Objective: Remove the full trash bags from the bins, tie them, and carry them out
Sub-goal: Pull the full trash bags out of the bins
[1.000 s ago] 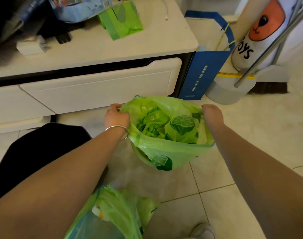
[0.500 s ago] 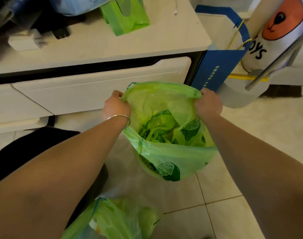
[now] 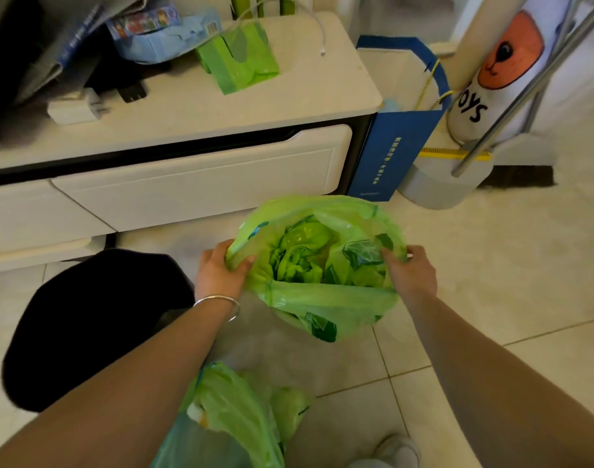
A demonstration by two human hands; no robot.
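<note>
1. Head view, far left: a black rounded object (image 3: 86, 325) sits on the tiled floor (image 3: 525, 298) in front of a low white table (image 3: 187, 106) with drawers; what it is cannot be told.
2. On the table lie a white charger block (image 3: 74, 109), a blue package (image 3: 160, 35) and a green packet (image 3: 241, 59).
3. The left hand (image 3: 221, 271), with a silver bangle (image 3: 218, 304) at the wrist, is closed on the left rim of the green trash bag (image 3: 322, 265), thumb pinching the plastic from inside.
4. This bag stands open on the floor just in front of the drawers, filled with crumpled green plastic printed with lime slices.
5. Nearer the person, a second green bag (image 3: 235, 417) lies low in the frame beneath the left forearm.
6. The right hand (image 3: 412, 270) grips the bag's right rim, fingers curled over the edge.
7. Behind, a blue paper bag (image 3: 390, 153) leans beside the table, next to a white cylinder (image 3: 491, 79) with an orange picture and a metal pole (image 3: 525, 82).
</note>
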